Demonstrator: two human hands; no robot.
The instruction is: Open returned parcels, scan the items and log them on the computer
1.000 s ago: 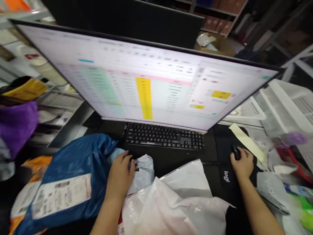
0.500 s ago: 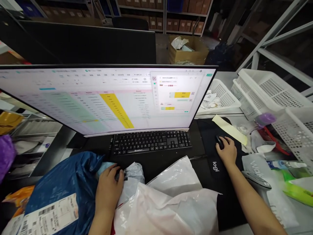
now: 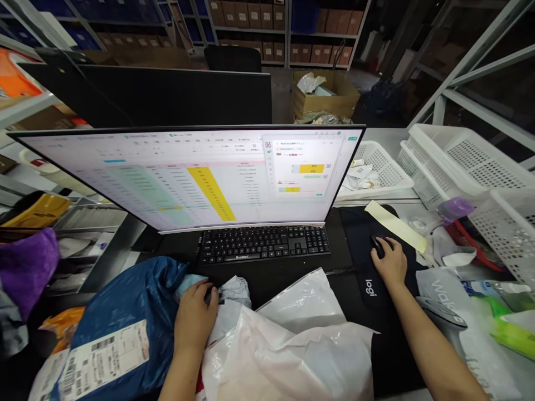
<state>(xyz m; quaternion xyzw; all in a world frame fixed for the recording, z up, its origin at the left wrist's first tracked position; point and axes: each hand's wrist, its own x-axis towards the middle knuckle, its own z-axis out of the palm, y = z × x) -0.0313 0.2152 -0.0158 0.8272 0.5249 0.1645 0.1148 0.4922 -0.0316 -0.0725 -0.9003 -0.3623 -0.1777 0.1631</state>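
Note:
My right hand point(image 3: 392, 262) rests on a black mouse point(image 3: 377, 245) on a black desk mat point(image 3: 368, 289), fingers curled over it. My left hand point(image 3: 194, 318) lies on a pile of plastic mailer bags, fingers bent round a small dark object at the edge of a crumpled grey-white bag point(image 3: 234, 292). A blue mailer bag point(image 3: 125, 317) with a white shipping label point(image 3: 102, 359) sits just left of that hand. A large white bag point(image 3: 292, 345) lies between my forearms. A black keyboard point(image 3: 263, 243) and a wide monitor point(image 3: 196, 175) showing a spreadsheet stand ahead.
White perforated baskets point(image 3: 463, 161) line the right side. A yellow paper strip point(image 3: 395, 225), a purple-capped item point(image 3: 455, 209) and green packaging point(image 3: 507, 328) lie by the mouse. Purple cloth point(image 3: 25, 267) is at left. A cardboard box point(image 3: 326, 92) and shelving stand behind.
The view has tilted up and shifted, bringing shelves and baskets into sight. Both hands have stayed where they were, on the mouse and on the bags.

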